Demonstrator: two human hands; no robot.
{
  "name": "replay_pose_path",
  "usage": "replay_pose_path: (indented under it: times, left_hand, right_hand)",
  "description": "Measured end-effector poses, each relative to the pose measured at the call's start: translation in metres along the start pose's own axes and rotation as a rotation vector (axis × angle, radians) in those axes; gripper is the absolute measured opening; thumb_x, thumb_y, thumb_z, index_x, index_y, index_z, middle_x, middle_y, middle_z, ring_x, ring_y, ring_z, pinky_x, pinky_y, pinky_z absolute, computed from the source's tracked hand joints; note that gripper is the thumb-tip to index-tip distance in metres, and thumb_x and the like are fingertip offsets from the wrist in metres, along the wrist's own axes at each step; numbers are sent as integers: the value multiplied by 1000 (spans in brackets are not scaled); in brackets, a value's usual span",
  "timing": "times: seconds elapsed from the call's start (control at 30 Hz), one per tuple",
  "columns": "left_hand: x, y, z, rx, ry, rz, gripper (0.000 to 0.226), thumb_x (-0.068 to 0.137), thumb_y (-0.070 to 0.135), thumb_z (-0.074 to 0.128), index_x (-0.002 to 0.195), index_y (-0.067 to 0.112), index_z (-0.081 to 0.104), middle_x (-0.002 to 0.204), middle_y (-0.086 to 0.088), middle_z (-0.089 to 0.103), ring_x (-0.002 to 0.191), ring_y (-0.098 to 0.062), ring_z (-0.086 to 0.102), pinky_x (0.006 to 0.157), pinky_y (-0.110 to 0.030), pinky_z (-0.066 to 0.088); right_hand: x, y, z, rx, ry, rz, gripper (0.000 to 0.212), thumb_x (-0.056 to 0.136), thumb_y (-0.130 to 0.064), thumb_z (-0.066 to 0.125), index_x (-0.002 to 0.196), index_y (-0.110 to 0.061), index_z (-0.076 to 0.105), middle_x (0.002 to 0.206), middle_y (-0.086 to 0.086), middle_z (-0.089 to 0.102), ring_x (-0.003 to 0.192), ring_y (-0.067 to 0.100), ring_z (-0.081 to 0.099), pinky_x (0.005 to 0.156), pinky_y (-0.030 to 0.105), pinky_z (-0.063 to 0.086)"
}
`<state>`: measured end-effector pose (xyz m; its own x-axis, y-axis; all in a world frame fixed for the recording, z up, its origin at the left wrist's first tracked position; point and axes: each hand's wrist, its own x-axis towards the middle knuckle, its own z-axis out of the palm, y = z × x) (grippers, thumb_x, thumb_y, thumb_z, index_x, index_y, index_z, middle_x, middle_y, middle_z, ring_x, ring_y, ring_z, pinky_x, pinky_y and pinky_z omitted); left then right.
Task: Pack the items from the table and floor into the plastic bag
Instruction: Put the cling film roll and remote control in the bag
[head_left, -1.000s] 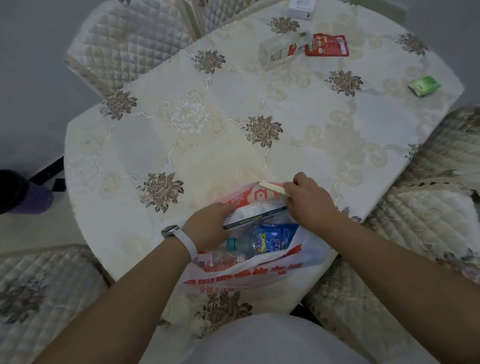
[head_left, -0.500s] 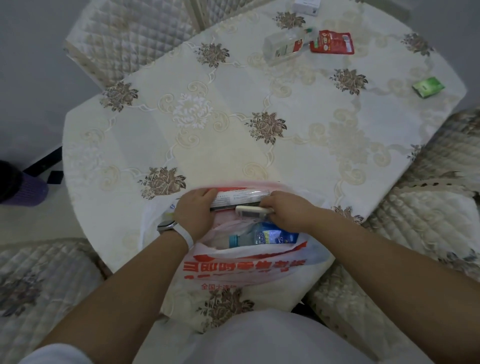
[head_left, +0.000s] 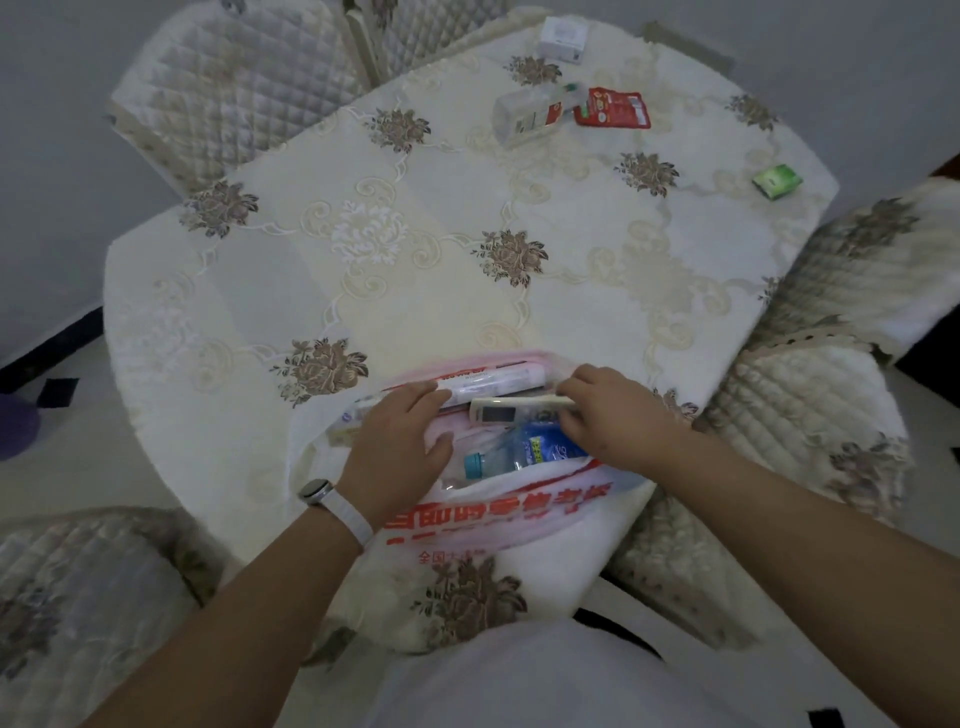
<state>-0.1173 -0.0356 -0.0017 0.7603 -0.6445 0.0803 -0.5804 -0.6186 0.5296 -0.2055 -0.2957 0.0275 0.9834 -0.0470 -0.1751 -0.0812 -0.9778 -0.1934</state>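
A white plastic bag (head_left: 498, 519) with red print lies at the table's near edge. Inside it I see a water bottle (head_left: 524, 452) with a blue label and a long white and red box (head_left: 493, 382). My left hand (head_left: 397, 447) rests on the bag's left rim, fingertips touching the box. My right hand (head_left: 613, 415) holds a slim white remote-like device (head_left: 511, 408) at its right end, over the bag's mouth. Far across the table lie a clear bottle (head_left: 530, 111), a red pouch (head_left: 613, 109), a white box (head_left: 563, 39) and a small green packet (head_left: 777, 180).
The table (head_left: 415, 249) wears a cream embroidered cloth. Quilted chairs stand around it: far left (head_left: 234, 93), right (head_left: 831, 322), near left (head_left: 78, 597). A purple object (head_left: 15, 431) sits on the floor at the left edge.
The box has gone from above the bag's mouth down into the bag. My right hand has brought the white device over the opening, and my left hand has shifted to the rim.
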Motion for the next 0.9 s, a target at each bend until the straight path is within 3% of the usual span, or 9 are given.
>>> replay_pose_path:
  times: [0.07,0.17,0.37,0.47,0.63,0.8,0.9]
  left_hand:
    - [0,10,-2,-47,1,84,44,82,15,71,125,8,64,128,-11,63,118,-28,57,104,-41,43]
    - [3,29,-1,-44,-19,241,41,84,23,63,123,9,64,126,-9,64,117,-27,58,104,-40,43]
    - [-7,90,0,0,-58,404,46,88,34,62,130,15,60,129,-5,62,117,-24,56,101,-40,45]
    - [-22,124,1,25,-61,437,49,89,38,56,131,14,61,132,-5,62,119,-22,56,103,-40,45]
    - [-39,195,23,88,-57,513,48,88,37,55,125,9,63,130,-11,62,119,-28,57,101,-43,46]
    - [-58,305,65,106,-59,578,47,86,36,60,127,12,63,128,-8,63,117,-25,56,100,-36,44]
    - [-58,362,94,143,-79,596,50,87,41,55,129,14,62,129,-8,62,116,-27,57,98,-40,46]
  right_hand:
    - [-22,-6,-3,-52,56,51,21,90,-29,56,94,-9,63,89,8,58,80,29,56,59,33,42]
    - [-56,-15,-6,-115,144,118,30,90,-35,52,96,-10,67,87,6,61,77,28,57,62,34,44]
    - [-122,-19,-17,-170,228,283,47,88,-46,42,106,-12,69,113,10,66,102,32,60,82,42,51]
    - [-154,-8,-24,-155,274,343,50,87,-49,42,110,-14,68,119,9,65,106,30,60,83,41,49]
    - [-228,25,-33,-146,382,384,49,86,-50,45,114,-16,67,118,8,64,107,30,59,88,42,47]
    - [-333,89,-39,-151,474,461,53,87,-51,41,113,-13,66,116,9,64,104,31,59,85,41,47]
    - [-392,132,-41,-159,520,500,49,86,-49,44,107,-12,67,111,10,64,100,31,59,81,40,46]
